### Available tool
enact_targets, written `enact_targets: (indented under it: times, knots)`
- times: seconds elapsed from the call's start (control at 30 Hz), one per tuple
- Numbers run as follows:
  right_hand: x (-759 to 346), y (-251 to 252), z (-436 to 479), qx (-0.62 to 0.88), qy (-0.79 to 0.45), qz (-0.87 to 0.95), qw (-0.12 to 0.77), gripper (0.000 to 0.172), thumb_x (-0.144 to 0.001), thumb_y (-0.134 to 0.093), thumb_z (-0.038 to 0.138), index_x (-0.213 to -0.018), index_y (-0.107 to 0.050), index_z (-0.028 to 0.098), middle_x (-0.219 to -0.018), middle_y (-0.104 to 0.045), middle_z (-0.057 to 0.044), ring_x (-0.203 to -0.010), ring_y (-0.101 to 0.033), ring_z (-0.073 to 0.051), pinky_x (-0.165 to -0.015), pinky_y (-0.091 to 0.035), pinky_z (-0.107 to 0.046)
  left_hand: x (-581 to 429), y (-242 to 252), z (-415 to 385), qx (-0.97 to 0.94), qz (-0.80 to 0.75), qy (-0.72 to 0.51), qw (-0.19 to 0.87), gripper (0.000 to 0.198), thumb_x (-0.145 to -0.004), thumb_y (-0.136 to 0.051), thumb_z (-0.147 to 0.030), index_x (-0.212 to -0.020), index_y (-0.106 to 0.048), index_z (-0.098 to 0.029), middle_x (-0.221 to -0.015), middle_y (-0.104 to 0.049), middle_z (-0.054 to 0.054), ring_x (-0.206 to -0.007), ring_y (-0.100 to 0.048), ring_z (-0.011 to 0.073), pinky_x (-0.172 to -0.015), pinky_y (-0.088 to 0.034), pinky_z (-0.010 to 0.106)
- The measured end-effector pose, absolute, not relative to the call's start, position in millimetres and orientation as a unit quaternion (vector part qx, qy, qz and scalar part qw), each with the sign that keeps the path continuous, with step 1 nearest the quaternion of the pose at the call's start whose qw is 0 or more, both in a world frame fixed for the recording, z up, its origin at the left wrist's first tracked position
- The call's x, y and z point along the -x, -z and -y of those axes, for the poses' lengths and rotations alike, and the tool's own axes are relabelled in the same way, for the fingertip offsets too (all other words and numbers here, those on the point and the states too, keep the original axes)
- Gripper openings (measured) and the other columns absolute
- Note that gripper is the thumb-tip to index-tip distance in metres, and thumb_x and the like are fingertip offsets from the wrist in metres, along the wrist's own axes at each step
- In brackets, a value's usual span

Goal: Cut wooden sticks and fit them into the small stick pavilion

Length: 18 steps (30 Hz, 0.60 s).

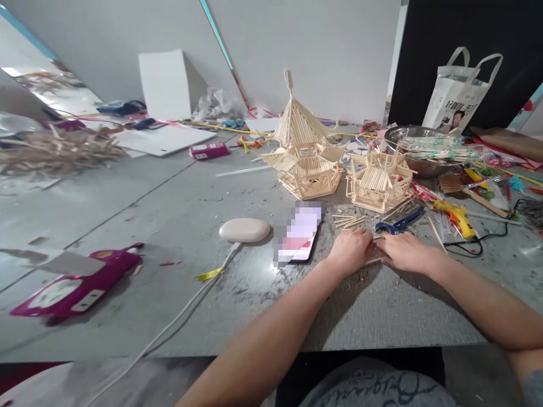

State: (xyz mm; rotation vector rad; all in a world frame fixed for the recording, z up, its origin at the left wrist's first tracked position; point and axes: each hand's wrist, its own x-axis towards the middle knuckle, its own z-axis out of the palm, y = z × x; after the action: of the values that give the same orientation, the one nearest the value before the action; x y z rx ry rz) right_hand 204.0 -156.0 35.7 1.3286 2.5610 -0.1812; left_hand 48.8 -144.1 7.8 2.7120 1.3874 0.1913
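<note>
My left hand (350, 250) and my right hand (397, 250) are close together low over the table, fingers curled. Between them spans a thin wooden stick (374, 262), pinched from both sides, with another stick end showing near the fingertips. How the sticks join is hidden by my fingers. Just beyond my right hand lie blue-handled cutters (399, 225). Several loose sticks (348, 221) rest past my left hand. Farther back stand a wooden stick pavilion (305, 164) with a pointed roof and a smaller, lower stick structure (377, 181).
A phone (300, 232) and a white oval device (245, 230) with a cable lie left of my hands. On the right are a yellow glue gun (456, 217), a metal bowl (428, 167) with packaged sticks, and a white bag (456, 99). A magenta device (80, 288) sits far left.
</note>
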Motion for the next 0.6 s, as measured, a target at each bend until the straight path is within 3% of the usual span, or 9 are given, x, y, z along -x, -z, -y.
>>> enact_targets:
  times: [0.37, 0.6]
  knots:
    - [-214, -21, 171, -0.446, 0.018, -0.890, 0.092, 0.022, -0.091, -0.036, 0.022, -0.090, -0.058, 0.018, -0.091, -0.061, -0.006, -0.074, -0.061, -0.018, -0.056, -0.035, -0.027, -53, -8, 151, -0.915, -0.398, -0.026, 0.062, 0.024, -0.086, -0.040, -0.028, -0.081, -0.059, -0.016, -0.083, -0.062, 0.008, -0.081, -0.061, 0.0222, -0.070, -0.048, 0.032]
    - [-221, -14, 166, -0.436, -0.061, -0.898, 0.010, 0.013, -0.086, -0.045, 0.013, -0.084, -0.057, 0.016, -0.088, -0.062, -0.006, -0.083, -0.056, -0.020, -0.069, -0.037, -0.030, -55, -13, 156, -0.910, -0.401, -0.024, 0.103, 0.031, -0.090, -0.033, -0.033, -0.085, -0.059, -0.017, -0.084, -0.066, 0.008, -0.080, -0.064, 0.0224, -0.068, -0.048, 0.032]
